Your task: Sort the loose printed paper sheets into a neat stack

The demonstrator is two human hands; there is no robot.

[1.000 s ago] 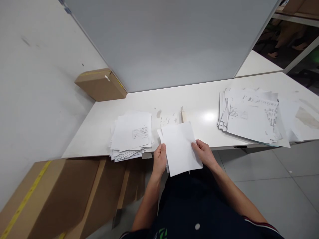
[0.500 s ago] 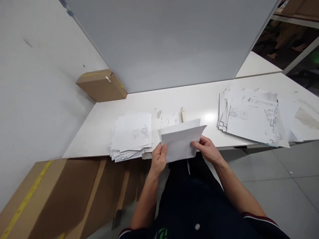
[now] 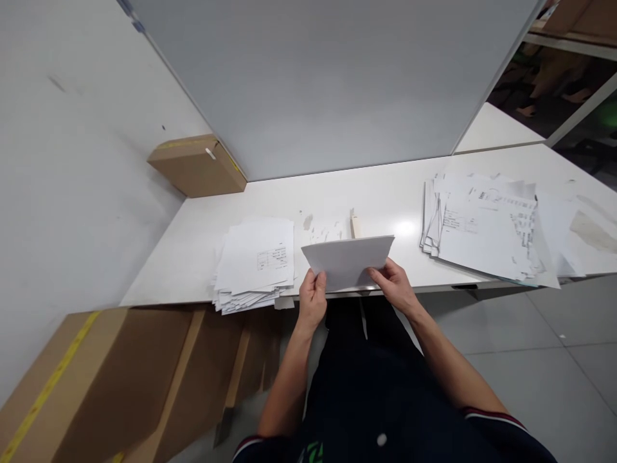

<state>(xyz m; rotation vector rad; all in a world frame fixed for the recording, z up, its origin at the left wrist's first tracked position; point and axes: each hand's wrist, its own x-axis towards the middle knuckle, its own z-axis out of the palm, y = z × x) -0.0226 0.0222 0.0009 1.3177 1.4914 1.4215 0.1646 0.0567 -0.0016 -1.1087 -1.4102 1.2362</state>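
Between my two hands I hold white paper (image 3: 348, 262), its upper edge tilted away from me above the table's front edge. My left hand (image 3: 313, 297) pinches the left side with the thumb on the near face. At the right side, my right hand (image 3: 391, 283) grips it with the thumb laid across the near face. How many sheets are in my hands I cannot tell. A stack of printed papers (image 3: 253, 257) lies to the left of my left hand. To the right, a looser pile of printed papers (image 3: 486, 225) is spread on the table.
A white table (image 3: 318, 193) runs along a grey upright panel (image 3: 332, 83). On it lies a small pale block (image 3: 355, 226). One cardboard box (image 3: 197, 167) sits in the back left corner; larger cardboard boxes (image 3: 130, 373) stand below at the left.
The paper edges, apart before, now lie together as one. The paper has tipped flatter, and both hands have shifted slightly, the left one a little inward. The piles have not changed.
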